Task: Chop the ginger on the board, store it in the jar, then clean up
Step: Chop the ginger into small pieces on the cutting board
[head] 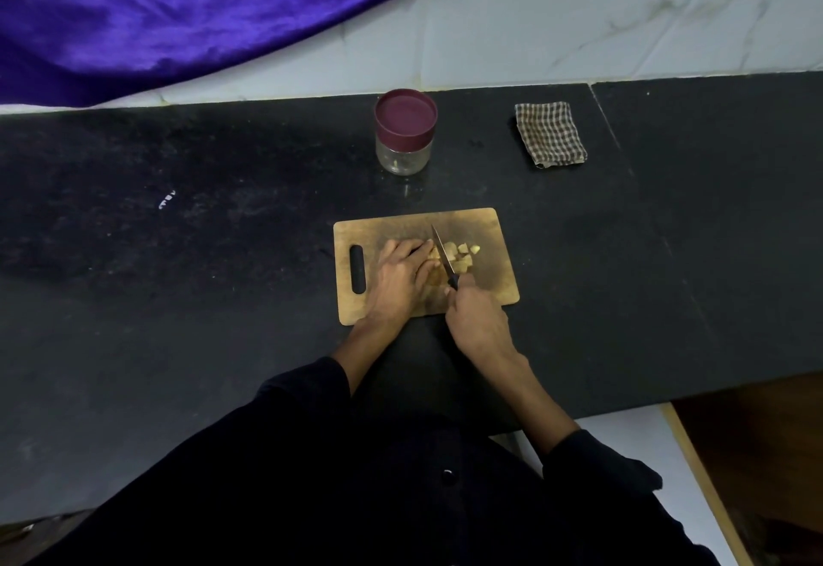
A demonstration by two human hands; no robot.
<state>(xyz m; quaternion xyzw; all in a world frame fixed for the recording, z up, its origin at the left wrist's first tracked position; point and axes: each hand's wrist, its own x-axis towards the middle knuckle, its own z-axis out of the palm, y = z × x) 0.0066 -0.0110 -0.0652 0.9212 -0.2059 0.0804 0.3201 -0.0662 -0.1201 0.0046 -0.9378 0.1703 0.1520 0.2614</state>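
A wooden cutting board (485,227) lies on the black counter. Cut ginger pieces (461,253) sit in its middle, right of the blade. My right hand (476,320) grips the dark handle of a knife (443,253), whose blade points away across the ginger. My left hand (401,276) rests on the board left of the blade, fingertips holding the uncut ginger, which is mostly hidden under them. A clear jar with a maroon lid (405,131) stands behind the board, lid on.
A folded checked cloth (550,134) lies at the back right of the black counter (178,253). A purple fabric (178,8) hangs over the white wall at the back left. The counter's front edge drops off at the lower right.
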